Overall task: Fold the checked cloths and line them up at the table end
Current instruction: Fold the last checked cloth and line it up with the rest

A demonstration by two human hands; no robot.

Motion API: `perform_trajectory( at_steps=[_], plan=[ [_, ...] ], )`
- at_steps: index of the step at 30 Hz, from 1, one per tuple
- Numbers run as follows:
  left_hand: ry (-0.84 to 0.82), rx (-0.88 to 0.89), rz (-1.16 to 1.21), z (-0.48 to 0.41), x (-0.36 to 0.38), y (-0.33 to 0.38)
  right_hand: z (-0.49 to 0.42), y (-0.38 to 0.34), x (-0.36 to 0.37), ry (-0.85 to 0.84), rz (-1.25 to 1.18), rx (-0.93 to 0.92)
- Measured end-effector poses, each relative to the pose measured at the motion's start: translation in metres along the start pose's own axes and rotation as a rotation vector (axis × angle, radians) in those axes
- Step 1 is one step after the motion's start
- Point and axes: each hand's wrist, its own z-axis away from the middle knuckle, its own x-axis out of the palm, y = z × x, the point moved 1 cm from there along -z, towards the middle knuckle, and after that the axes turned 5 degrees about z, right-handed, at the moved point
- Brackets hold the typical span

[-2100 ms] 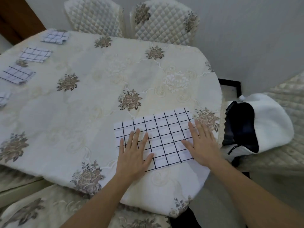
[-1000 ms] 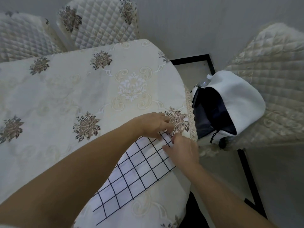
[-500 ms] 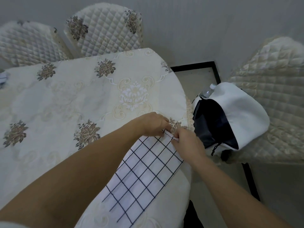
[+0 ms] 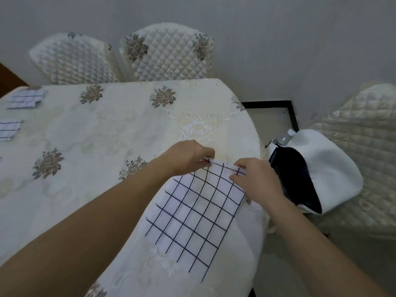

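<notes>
Head view. A white cloth point(image 4: 194, 213) with a dark grid pattern lies on the table point(image 4: 102, 133) in the lower centre of the frame, near the table's right edge. Its far edge is raised off the tablecloth.

The left hand point(image 4: 188, 156) is closed on the far left corner of the cloth, pinching it between thumb and fingers. The right hand point(image 4: 251, 179) is closed on the far right corner in the same manner. Both forearms extend from the bottom of the frame, and the left forearm covers the near left part of the cloth.

At the upper left of the frame, a folded checked cloth point(image 4: 26, 99) lies on the table. Below it, at the left edge of the frame, lies a second folded cloth point(image 4: 8, 129), partly cut off by the frame.

Two quilted chairs point(image 4: 167, 52) stand behind the table at the top of the frame. At the right of the frame, a white and dark bag point(image 4: 317, 170) rests on another quilted chair point(image 4: 362, 133), with a bottle cap point(image 4: 291, 132) showing at its top.
</notes>
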Motion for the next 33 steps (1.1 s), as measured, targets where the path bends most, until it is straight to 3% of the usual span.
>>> perform_trajectory(
  at_steps=[5, 11, 20, 33],
  plan=[
    [0.083, 0.054, 0.013, 0.060, -0.005, 0.002, 0.051, -0.028, 0.014, 0.163, 0.037, -0.118],
    [0.177, 0.118, 0.093, 0.137, 0.021, 0.005, 0.119, -0.042, 0.050, 0.214, 0.016, -0.238],
    [0.226, 0.117, 0.312, 0.206, 0.087, -0.021, 0.173, -0.024, 0.133, 0.209, 0.040, -0.388],
    [0.302, 0.236, 0.206, 0.235, 0.165, -0.048, 0.186, 0.026, 0.203, 0.191, 0.150, -0.531]
  ],
)
